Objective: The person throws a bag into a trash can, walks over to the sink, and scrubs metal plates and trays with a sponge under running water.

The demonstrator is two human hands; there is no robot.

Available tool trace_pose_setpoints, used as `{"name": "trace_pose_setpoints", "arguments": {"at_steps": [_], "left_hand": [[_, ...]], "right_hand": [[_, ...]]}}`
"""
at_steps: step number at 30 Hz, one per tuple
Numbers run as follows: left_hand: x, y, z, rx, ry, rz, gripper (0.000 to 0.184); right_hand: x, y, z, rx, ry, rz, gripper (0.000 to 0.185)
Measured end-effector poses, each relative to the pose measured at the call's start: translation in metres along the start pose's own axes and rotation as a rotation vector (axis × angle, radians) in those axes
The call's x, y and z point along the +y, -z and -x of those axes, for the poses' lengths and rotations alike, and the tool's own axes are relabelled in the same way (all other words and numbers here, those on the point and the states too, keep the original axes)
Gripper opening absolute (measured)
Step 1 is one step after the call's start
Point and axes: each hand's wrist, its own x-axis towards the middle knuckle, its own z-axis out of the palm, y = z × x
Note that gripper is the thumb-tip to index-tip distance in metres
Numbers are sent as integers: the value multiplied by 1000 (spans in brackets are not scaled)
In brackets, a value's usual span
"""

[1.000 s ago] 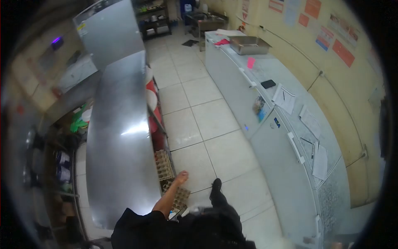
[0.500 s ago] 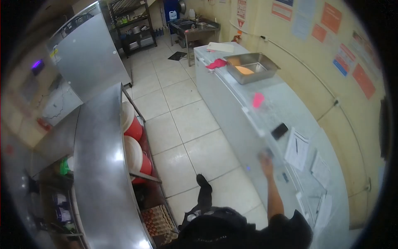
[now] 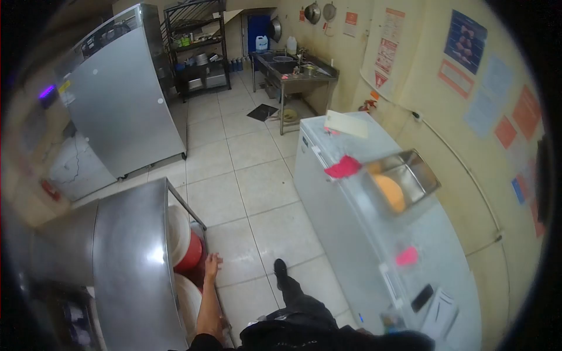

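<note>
My left hand (image 3: 212,267) hangs low beside the steel table, its fingers loosely apart with nothing in them. It is nearest to a red bucket with a pale lid (image 3: 189,253), which stands under the table; a second bucket (image 3: 188,301) is partly hidden by my forearm. I cannot see my right hand; only the dark right sleeve (image 3: 404,341) shows at the bottom edge, by the white chest freezer (image 3: 328,205). On the freezer lie a steel pan (image 3: 424,175) with an orange piece in it, a pink cloth (image 3: 344,167), a small pink item (image 3: 407,255), a phone (image 3: 422,298) and papers (image 3: 440,314).
A steel table (image 3: 132,251) runs along my left and the freezer along my right, with a tiled floor aisle (image 3: 234,193) between. Farther off stand a tall steel refrigerator (image 3: 126,99), a black shelf rack (image 3: 196,52) and a sink table (image 3: 298,70). A dark mat (image 3: 262,112) lies on the floor.
I have moved forward along the aisle, so the pan and phone appear lower and closer. My left hand has come into view; my right hand, earlier over the freezer front, has left it.
</note>
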Motion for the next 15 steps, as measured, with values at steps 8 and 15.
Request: {"name": "trace_pose_setpoints", "arguments": {"at_steps": [8,15], "left_hand": [[-12,-15,-248,-36,233,-305,42],[-62,42,-290,16,729,-34,44]], "right_hand": [[13,50,-376,510,256,160,20],[-185,308,-866,-78,-524,-29,33]]}}
